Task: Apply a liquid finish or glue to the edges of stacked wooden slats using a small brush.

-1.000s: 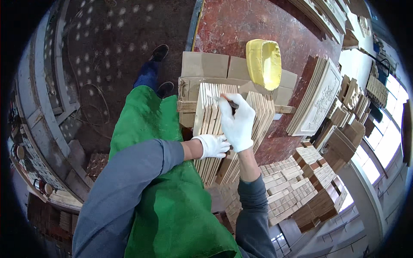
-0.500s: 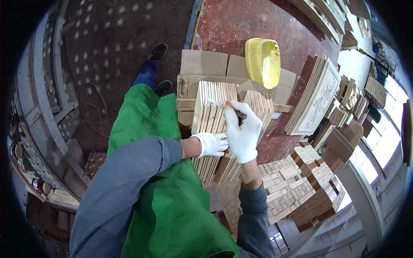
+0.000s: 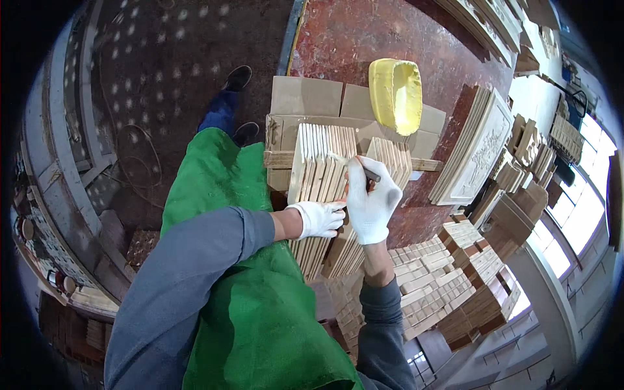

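My right hand (image 3: 372, 201), in a white glove, is closed around a thin brush with a dark handle. Its pale tip (image 3: 335, 157) meets the upper edges of a row of upright wooden boards (image 3: 323, 179). White wet-looking streaks show on several edges toward the left of that row. My left hand (image 3: 316, 219), also gloved in white, lies flat across the near part of the same boards, fingers extended. Close on the right leans a second row of boards (image 3: 393, 156), partly hidden behind my right hand.
A yellow tub (image 3: 383, 97) with pale residue stands beyond the boards, on cardboard (image 3: 305, 95) over a red worktop (image 3: 344, 32). A wooden strip (image 3: 424, 164) crosses under the rows. Carved panels (image 3: 478, 146) stand at the right; stacked wood blocks (image 3: 432, 283) sit nearer.
My right hand has shifted slightly right, bringing the brush tip to boards further right. More white shows on the left boards' edges. My left hand stays on the boards.
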